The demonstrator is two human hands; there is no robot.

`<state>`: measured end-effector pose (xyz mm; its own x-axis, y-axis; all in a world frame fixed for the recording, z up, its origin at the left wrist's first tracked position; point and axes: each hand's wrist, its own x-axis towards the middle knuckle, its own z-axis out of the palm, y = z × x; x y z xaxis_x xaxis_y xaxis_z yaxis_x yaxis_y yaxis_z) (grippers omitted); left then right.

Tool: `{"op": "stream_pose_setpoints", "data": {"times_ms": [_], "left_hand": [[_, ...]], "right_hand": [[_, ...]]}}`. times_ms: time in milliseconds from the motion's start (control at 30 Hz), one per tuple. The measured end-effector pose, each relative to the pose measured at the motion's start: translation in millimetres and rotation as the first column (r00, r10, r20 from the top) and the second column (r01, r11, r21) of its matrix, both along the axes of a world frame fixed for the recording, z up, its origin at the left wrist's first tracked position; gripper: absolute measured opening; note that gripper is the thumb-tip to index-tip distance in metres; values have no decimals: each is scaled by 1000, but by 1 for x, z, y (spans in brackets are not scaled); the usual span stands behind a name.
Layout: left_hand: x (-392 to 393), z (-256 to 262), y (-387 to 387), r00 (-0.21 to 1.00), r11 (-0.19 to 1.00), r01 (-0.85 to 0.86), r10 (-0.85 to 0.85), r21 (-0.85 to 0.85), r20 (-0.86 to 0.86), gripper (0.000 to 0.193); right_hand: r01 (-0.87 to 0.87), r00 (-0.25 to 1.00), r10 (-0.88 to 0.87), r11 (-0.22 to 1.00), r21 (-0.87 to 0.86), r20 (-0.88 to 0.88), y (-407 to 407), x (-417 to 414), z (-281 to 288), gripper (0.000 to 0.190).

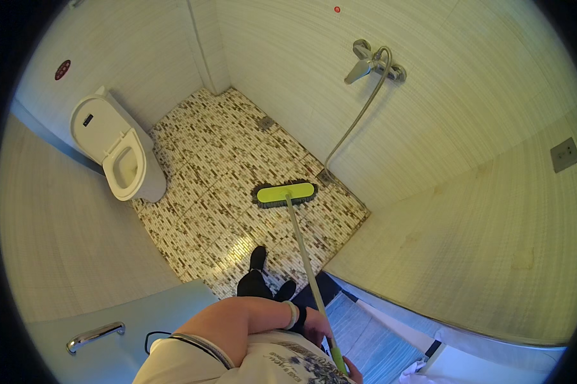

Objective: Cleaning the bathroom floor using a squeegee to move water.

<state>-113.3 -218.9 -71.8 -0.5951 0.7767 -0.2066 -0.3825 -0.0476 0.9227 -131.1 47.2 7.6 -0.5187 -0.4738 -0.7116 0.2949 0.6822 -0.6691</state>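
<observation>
A flat mop with a lime-green head [274,193] and a dark grey fringe rests on the mosaic-patterned bathroom floor [211,192]. Its long pale pole [302,245] slants back toward my body. My left hand [317,327], with a dark band and a light bangle at the wrist, is wrapped around the lower pole near my waist. At the bottom edge, my right hand [353,370] is at the pole's green grip [338,359], mostly hidden by my shirt and the picture's edge.
A white toilet [134,165] with raised lid stands left. From the shower mixer [367,65] a metal hose [358,120] hangs to the floor by a drain [325,176]. Another drain [266,123] lies farther back. A door handle [96,337] is lower left; a dark threshold [317,290] lies beside my shoes.
</observation>
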Motion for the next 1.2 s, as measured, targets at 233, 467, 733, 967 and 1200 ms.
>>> {"op": "stream_pose_setpoints", "data": {"times_ms": [233, 467, 733, 967, 1200], "left_hand": [[-7, -59, -20, 856, 949, -316, 284, 4, 432, 32], [-31, -91, -68, 372, 527, -845, 702, -92, 607, 24], [-18, -83, -147, 388, 339, -913, 892, -225, -230, 17], [2, -86, -161, 617, 335, -758, 646, -560, -449, 24], [14, -94, -77, -158, 277, -933, 262, -231, 952, 13]], "right_hand": [[49, 992, -61, 993, 107, 106, -79, -38, -19, 50], [-75, 990, 79, 996, -41, 121, -181, -89, -55, 56], [-110, 969, 127, 990, -90, 211, -275, -79, -62, 56], [-243, 966, 254, 956, -163, 52, -271, -44, -73, 58], [-381, 924, 381, 917, -118, -19, -192, -32, -52, 59]]}}
